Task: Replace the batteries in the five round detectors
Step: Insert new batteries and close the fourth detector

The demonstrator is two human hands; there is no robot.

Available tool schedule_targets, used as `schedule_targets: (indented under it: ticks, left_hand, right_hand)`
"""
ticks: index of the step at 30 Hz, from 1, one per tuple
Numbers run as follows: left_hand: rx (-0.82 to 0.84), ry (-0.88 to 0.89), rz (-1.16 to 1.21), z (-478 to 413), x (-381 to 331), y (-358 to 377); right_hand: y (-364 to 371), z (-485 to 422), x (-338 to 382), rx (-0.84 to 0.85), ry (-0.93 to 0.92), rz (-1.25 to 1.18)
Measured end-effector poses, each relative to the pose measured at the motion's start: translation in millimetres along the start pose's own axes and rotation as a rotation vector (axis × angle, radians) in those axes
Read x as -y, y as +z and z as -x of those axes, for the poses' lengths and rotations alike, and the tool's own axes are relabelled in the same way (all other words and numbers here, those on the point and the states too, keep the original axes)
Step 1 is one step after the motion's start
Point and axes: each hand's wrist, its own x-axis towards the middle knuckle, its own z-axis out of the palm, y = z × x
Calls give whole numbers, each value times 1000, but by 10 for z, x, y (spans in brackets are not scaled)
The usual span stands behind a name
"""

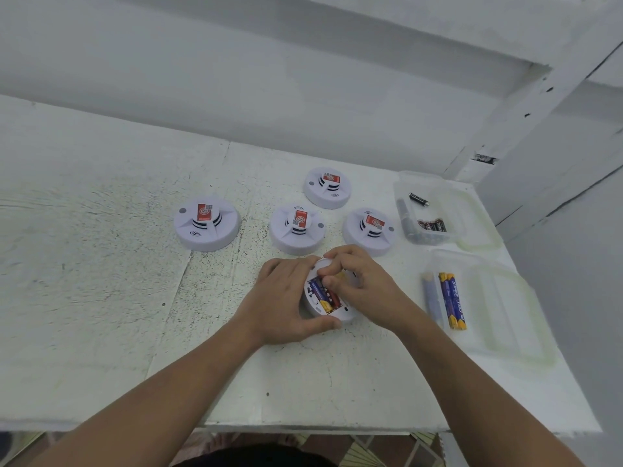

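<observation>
Now the detector [344, 316] lies back-up, left hand [281, 299] curled round its rim, four others [297, 228] just beyond it. Its batteries [327, 298] run far-left to near-right; the right hand [359, 284] pinches one at its far end

This is looking like a bare, makeshift workroom, with a rough white-painted table [101, 264] standing against a plain white wall [236, 79] behind it, a scuffed white-painted post [512, 119] rising at its far right corner and patterned floor tiles [371, 449] showing below its near edge
</observation>
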Motion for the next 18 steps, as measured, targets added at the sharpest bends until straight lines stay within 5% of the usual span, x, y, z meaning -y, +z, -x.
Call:
schedule_targets:
  ticks: [18]
  left_hand:
    - [0, -14, -16, 1, 20, 3]
  right_hand:
    - [-71, -60, 112, 85, 269, -36]
